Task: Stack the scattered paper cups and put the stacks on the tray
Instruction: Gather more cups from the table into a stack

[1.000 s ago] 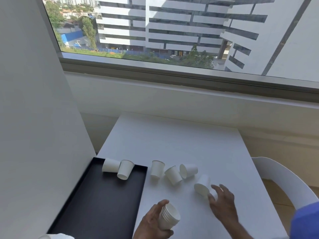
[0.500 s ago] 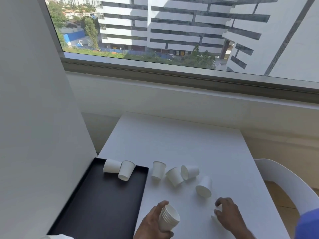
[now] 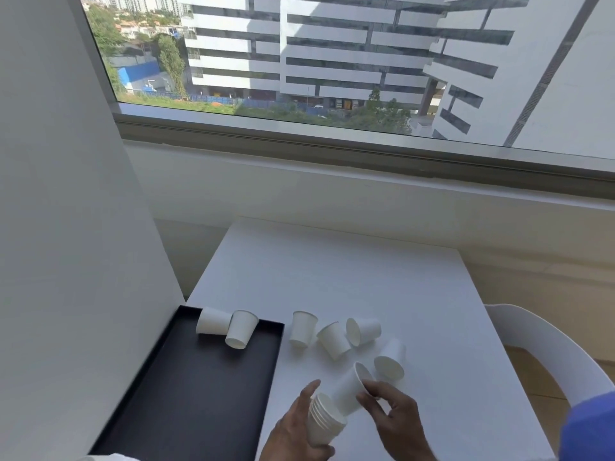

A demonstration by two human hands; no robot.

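Observation:
My left hand [image 3: 296,427] grips a stack of several white paper cups [image 3: 324,422] near the table's front edge. My right hand [image 3: 396,417] pinches a single white cup [image 3: 349,389], its base at the mouth of that stack. Several loose cups lie on the white table [image 3: 382,281]: one upright-ish [image 3: 302,328], two tipped [image 3: 333,340] [image 3: 363,331], and one on its side [image 3: 390,362]. Two more cups [image 3: 213,321] [image 3: 242,328] lie at the far end of the black tray [image 3: 186,394] on the left.
A white wall panel [image 3: 66,261] stands hard against the tray's left side. A white chair back [image 3: 545,347] curves at the table's right. A window sill [image 3: 366,148] runs behind the table. Something white [image 3: 109,457] shows at the bottom edge.
My right hand picked a cup off the table at the right and brought it left to the stack in my left hand. The left hand stayed put.

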